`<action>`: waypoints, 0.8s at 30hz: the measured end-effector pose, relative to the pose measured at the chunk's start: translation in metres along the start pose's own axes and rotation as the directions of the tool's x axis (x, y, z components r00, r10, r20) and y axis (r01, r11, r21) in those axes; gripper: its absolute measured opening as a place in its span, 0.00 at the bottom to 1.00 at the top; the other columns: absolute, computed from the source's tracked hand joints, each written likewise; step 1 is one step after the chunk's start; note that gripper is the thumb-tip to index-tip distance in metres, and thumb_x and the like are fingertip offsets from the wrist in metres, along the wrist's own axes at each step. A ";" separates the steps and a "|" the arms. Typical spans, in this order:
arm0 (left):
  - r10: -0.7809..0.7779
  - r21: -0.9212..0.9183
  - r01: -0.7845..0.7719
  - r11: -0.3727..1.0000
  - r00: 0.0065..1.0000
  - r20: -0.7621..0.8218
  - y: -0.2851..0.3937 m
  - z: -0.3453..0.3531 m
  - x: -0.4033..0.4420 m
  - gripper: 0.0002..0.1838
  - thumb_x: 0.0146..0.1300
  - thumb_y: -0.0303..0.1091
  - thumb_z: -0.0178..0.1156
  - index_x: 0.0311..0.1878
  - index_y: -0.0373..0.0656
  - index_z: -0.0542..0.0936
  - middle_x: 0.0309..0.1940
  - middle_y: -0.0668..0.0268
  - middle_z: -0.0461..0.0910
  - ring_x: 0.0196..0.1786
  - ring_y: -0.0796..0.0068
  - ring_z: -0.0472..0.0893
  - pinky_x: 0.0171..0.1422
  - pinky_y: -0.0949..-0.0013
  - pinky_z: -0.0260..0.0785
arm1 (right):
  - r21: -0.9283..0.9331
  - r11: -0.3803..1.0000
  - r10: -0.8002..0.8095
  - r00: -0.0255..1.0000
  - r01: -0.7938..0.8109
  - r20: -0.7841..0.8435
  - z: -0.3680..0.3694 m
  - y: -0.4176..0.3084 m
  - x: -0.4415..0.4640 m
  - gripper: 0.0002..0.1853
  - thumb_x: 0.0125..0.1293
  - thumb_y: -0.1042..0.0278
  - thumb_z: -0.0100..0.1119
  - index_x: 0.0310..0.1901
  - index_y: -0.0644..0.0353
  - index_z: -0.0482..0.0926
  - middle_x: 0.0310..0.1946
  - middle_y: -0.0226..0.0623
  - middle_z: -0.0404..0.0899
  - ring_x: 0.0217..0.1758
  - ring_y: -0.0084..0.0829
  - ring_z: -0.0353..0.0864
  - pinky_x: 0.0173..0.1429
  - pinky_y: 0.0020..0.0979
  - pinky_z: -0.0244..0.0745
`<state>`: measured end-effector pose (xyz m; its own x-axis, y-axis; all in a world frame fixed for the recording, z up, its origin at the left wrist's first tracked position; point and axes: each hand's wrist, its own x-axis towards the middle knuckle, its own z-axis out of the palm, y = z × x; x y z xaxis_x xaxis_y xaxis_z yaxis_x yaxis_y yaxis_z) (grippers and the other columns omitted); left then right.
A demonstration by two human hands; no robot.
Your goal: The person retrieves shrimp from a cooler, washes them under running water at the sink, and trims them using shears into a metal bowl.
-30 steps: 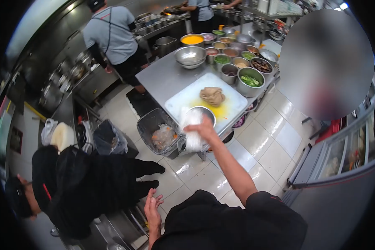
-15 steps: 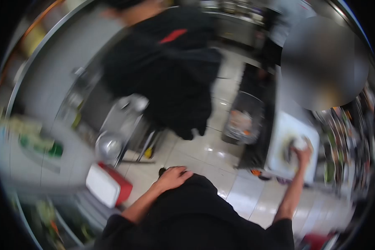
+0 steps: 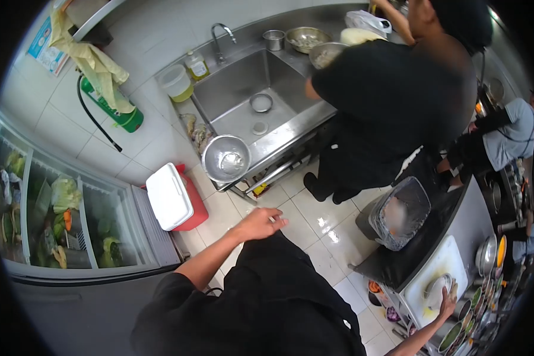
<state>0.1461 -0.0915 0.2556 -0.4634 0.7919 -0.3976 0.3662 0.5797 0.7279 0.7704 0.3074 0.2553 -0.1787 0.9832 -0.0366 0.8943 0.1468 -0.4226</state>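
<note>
My left hand (image 3: 262, 224) hangs above the floor in front of my dark apron, fingers loosely extended and holding nothing. At the lower right, my right hand (image 3: 449, 302) is curved round the side of a white bundle (image 3: 438, 292). The bundle is at a round metal bowl (image 3: 429, 288) on the white cutting board (image 3: 454, 256). Whether it lies fully inside the bowl cannot be made out. Yellow liquid marks the board near the bowl.
Ahead are a steel sink (image 3: 243, 83) and a metal bowl (image 3: 226, 159) on its corner. A red cooler (image 3: 197, 207), a glass-doored fridge (image 3: 77, 219) and a lined bin (image 3: 397, 213) stand around. A person in black (image 3: 391, 101) is at the sink; another person (image 3: 507, 133) is farther right.
The view has swung left, bringing the sink and fridge into sight and shifting the board to the lower right. My right hand stays with the white bundle; my left hand is raised in front of me.
</note>
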 end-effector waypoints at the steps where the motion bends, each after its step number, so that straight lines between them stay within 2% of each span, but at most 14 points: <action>1: -0.037 -0.098 0.029 0.995 0.996 -0.080 -0.002 -0.020 -0.002 0.23 0.63 0.48 0.59 0.50 0.37 0.79 0.37 0.57 0.82 0.41 0.66 0.82 0.48 0.67 0.73 | -0.183 0.946 0.250 0.963 -0.266 -0.106 -0.005 -0.012 -0.003 0.41 0.56 0.40 0.59 0.65 0.58 0.65 0.65 0.51 0.62 0.67 0.51 0.63 0.68 0.40 0.58; 2: -0.078 -0.196 0.046 0.979 0.985 -0.156 -0.008 -0.041 -0.003 0.21 0.63 0.46 0.59 0.48 0.36 0.79 0.35 0.57 0.83 0.40 0.67 0.82 0.47 0.67 0.72 | -0.322 0.792 0.455 0.853 -0.519 -0.255 -0.006 -0.028 -0.007 0.38 0.58 0.40 0.57 0.64 0.60 0.68 0.62 0.52 0.67 0.64 0.52 0.66 0.66 0.41 0.61; 3: -0.046 -0.164 -0.003 0.986 0.954 -0.296 -0.019 -0.064 -0.005 0.19 0.63 0.43 0.59 0.46 0.35 0.80 0.34 0.56 0.83 0.39 0.68 0.82 0.46 0.68 0.72 | -0.317 0.799 0.447 0.857 -0.511 -0.256 -0.003 -0.061 -0.017 0.38 0.58 0.40 0.57 0.64 0.60 0.68 0.62 0.52 0.67 0.64 0.52 0.66 0.66 0.41 0.61; 4: -0.002 -0.123 -0.056 0.991 0.904 -0.428 -0.032 -0.088 -0.007 0.17 0.63 0.41 0.59 0.44 0.34 0.81 0.32 0.55 0.83 0.37 0.69 0.82 0.44 0.68 0.72 | -0.281 0.812 0.352 0.813 -0.512 -0.464 0.001 -0.105 -0.029 0.34 0.60 0.44 0.57 0.60 0.63 0.71 0.56 0.52 0.72 0.59 0.51 0.71 0.62 0.41 0.64; 5: -0.074 -0.148 -0.003 0.989 0.854 -0.515 -0.045 -0.110 -0.008 0.16 0.62 0.40 0.59 0.42 0.34 0.81 0.32 0.55 0.83 0.35 0.69 0.81 0.43 0.68 0.71 | -0.237 0.828 0.250 0.714 -0.507 -0.653 0.007 -0.137 -0.036 0.29 0.62 0.48 0.57 0.56 0.65 0.75 0.50 0.52 0.78 0.54 0.50 0.75 0.59 0.41 0.67; 6: -0.142 -0.178 0.043 0.983 0.792 -0.593 -0.060 -0.133 -0.006 0.15 0.62 0.39 0.59 0.41 0.34 0.82 0.31 0.55 0.83 0.33 0.69 0.81 0.41 0.67 0.71 | -0.216 0.834 0.254 0.702 -0.507 -0.665 0.024 -0.148 -0.038 0.29 0.62 0.48 0.57 0.56 0.65 0.75 0.50 0.52 0.78 0.54 0.50 0.75 0.59 0.41 0.67; 8: -0.089 -0.116 -0.001 0.993 0.638 -0.765 -0.090 -0.169 -0.005 0.17 0.59 0.41 0.61 0.37 0.32 0.81 0.27 0.52 0.81 0.29 0.69 0.80 0.36 0.67 0.70 | -0.094 0.996 -0.074 0.675 0.007 -0.734 0.087 -0.174 -0.034 0.17 0.59 0.60 0.63 0.44 0.63 0.79 0.42 0.48 0.79 0.44 0.45 0.77 0.53 0.42 0.71; 10: -0.095 -0.068 0.067 0.995 0.592 -0.801 -0.095 -0.199 -0.012 0.17 0.59 0.40 0.61 0.34 0.31 0.81 0.25 0.53 0.81 0.28 0.69 0.79 0.35 0.67 0.70 | 0.233 0.907 -0.155 0.793 0.351 -0.589 0.151 -0.307 -0.062 0.09 0.57 0.66 0.64 0.33 0.63 0.77 0.32 0.43 0.77 0.36 0.40 0.75 0.46 0.38 0.71; 13: -0.172 -0.143 0.096 0.985 0.530 -0.831 -0.140 -0.218 -0.007 0.15 0.58 0.39 0.63 0.32 0.32 0.81 0.24 0.54 0.81 0.27 0.68 0.79 0.35 0.65 0.71 | 0.400 0.724 -0.389 0.811 0.563 -0.438 0.230 -0.503 -0.104 0.08 0.52 0.74 0.66 0.25 0.62 0.75 0.28 0.39 0.76 0.34 0.37 0.75 0.41 0.35 0.70; 14: -0.199 -0.182 0.083 0.980 0.497 -0.844 -0.159 -0.217 -0.001 0.16 0.58 0.40 0.63 0.33 0.32 0.81 0.24 0.53 0.81 0.28 0.67 0.80 0.36 0.65 0.71 | 0.534 0.515 -0.510 0.741 0.670 -0.438 0.247 -0.563 -0.109 0.07 0.50 0.75 0.67 0.28 0.62 0.77 0.30 0.39 0.78 0.36 0.37 0.77 0.42 0.34 0.71; 16: -0.217 -0.168 0.139 0.976 0.551 -0.806 -0.190 -0.208 0.007 0.18 0.56 0.42 0.64 0.32 0.32 0.81 0.25 0.53 0.81 0.30 0.63 0.81 0.40 0.65 0.72 | 0.570 0.263 -0.666 0.574 0.778 -0.477 0.256 -0.672 -0.103 0.09 0.50 0.75 0.68 0.33 0.63 0.79 0.33 0.41 0.79 0.39 0.39 0.77 0.45 0.34 0.72; 19: -0.408 -0.400 0.153 0.904 0.593 -0.695 -0.231 -0.175 0.024 0.22 0.59 0.48 0.62 0.34 0.32 0.81 0.28 0.52 0.82 0.34 0.59 0.82 0.43 0.61 0.71 | 0.483 -0.017 -0.604 0.376 0.876 -0.703 0.221 -0.827 -0.071 0.08 0.56 0.73 0.64 0.37 0.64 0.79 0.37 0.42 0.80 0.44 0.39 0.78 0.48 0.34 0.72; 22: -0.456 -0.455 0.138 0.880 0.514 -0.726 -0.227 -0.174 0.026 0.23 0.61 0.48 0.60 0.38 0.31 0.80 0.31 0.50 0.82 0.36 0.58 0.81 0.44 0.60 0.71 | 0.706 -0.116 -0.475 0.585 0.699 -0.657 0.175 -0.953 -0.019 0.10 0.61 0.68 0.61 0.39 0.65 0.78 0.37 0.41 0.80 0.39 0.28 0.78 0.41 0.27 0.72; 24: -0.484 -0.526 0.084 0.846 0.535 -0.693 -0.227 -0.174 0.027 0.23 0.62 0.48 0.58 0.42 0.31 0.79 0.37 0.48 0.81 0.38 0.57 0.81 0.45 0.58 0.72 | 0.632 -0.068 -0.394 0.561 0.772 -0.728 0.162 -1.023 0.052 0.10 0.62 0.66 0.58 0.39 0.64 0.78 0.32 0.39 0.80 0.37 0.29 0.78 0.43 0.30 0.72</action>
<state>-0.0898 -0.2353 0.1771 -0.9841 0.0101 -0.1775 -0.1534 0.4559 0.8767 -0.2198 0.1907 0.5392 -0.1545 0.5725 0.8052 -0.4577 0.6808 -0.5718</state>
